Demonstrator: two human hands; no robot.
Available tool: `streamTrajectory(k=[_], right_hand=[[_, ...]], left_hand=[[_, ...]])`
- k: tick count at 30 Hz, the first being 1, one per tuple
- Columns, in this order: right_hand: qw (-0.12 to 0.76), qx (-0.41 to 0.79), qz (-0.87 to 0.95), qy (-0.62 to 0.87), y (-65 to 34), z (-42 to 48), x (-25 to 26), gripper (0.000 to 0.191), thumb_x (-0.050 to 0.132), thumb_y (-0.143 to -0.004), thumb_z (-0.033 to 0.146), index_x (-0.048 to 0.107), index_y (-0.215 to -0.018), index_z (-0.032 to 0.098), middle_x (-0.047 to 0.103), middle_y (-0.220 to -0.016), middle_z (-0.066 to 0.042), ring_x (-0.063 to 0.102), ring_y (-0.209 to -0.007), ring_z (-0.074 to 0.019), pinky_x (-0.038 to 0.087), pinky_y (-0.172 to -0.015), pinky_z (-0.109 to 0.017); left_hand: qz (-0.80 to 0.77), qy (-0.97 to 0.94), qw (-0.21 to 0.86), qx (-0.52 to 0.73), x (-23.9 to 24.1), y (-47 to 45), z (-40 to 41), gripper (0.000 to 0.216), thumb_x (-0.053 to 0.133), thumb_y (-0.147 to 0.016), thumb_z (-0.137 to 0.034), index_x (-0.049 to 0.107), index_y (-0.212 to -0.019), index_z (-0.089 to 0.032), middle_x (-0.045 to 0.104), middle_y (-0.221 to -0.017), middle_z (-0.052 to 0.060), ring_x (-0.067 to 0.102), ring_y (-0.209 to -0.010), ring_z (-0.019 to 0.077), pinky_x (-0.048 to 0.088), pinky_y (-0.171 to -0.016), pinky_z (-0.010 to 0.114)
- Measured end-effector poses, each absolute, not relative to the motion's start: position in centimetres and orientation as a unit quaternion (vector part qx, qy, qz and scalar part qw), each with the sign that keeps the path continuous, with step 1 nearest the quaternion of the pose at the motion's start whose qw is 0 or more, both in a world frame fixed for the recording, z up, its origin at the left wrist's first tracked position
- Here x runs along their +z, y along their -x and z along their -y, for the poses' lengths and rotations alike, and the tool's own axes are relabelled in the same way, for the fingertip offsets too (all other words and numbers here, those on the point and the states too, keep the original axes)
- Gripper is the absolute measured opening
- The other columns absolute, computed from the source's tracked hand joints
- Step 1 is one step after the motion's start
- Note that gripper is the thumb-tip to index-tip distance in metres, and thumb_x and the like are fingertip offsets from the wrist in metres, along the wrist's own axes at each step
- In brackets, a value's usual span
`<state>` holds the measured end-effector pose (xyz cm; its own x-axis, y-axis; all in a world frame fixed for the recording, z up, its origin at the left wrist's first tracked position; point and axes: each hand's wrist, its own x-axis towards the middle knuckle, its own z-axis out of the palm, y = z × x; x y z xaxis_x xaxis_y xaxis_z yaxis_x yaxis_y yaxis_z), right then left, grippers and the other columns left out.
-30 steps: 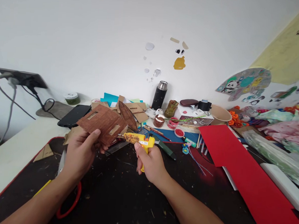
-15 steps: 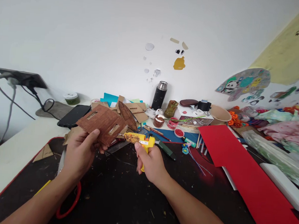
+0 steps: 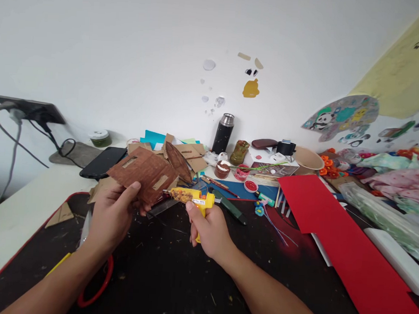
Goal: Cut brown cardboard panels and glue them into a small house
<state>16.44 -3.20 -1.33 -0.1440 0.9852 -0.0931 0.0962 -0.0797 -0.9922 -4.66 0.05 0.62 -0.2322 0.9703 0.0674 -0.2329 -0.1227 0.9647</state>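
My left hand [image 3: 112, 212] is closed on a brown painted cardboard piece [image 3: 143, 171] with two rectangular slots, holding it tilted above the dark mat. My right hand [image 3: 208, 230] grips a yellow hot glue gun [image 3: 192, 198] by its handle, forefinger on the trigger. The gun's nozzle points left and sits right at the lower right edge of the brown piece.
A dark mat [image 3: 167, 273] covers the desk front. Red paper sheet [image 3: 345, 250] lies right. Cardboard scraps [image 3: 188, 155], a black flask [image 3: 224, 133], paint pots [image 3: 251, 185], a phone [image 3: 102, 162] and a wall socket with cables [image 3: 28, 110] crowd the back. A red ring [image 3: 97, 287] lies under my left forearm.
The glue gun has shifted slightly left, its nozzle closing onto the edge of the brown cardboard piece. My left hand holds still.
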Motion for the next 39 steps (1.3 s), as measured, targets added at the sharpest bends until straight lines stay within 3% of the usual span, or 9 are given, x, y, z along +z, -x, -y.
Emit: streamTrajectory(k=[12, 39], right_hand=[[0.429, 0.538, 0.518, 0.508, -16.62, 2.93, -0.46, 0.071, 0.056, -0.083, 0.094, 0.049, -0.061, 0.026, 0.047, -0.039, 0.004, 0.049, -0.033, -0.0121, 0.038, -0.039, -0.024], [0.422, 0.534, 0.533, 0.504, -16.68, 2.94, -0.78, 0.074, 0.053, -0.085, 0.095, 0.048, -0.058, 0.026, 0.047, -0.039, 0.003, 0.049, -0.034, -0.0121, 0.038, -0.040, -0.024]], left_hand=[[-0.461, -0.404, 0.472, 0.634, 0.80, 4.68, 0.05, 0.035, 0.088, -0.072, -0.046, 0.069, -0.085, -0.020, 0.069, -0.060, -0.001, 0.061, -0.045, 0.0174, 0.047, -0.040, 0.027], [-0.445, -0.395, 0.478, 0.647, 1.11, 4.49, -0.02, 0.028, 0.086, -0.074, -0.039, 0.068, -0.086, -0.022, 0.069, -0.062, -0.002, 0.060, -0.045, 0.0160, 0.047, -0.041, 0.026]])
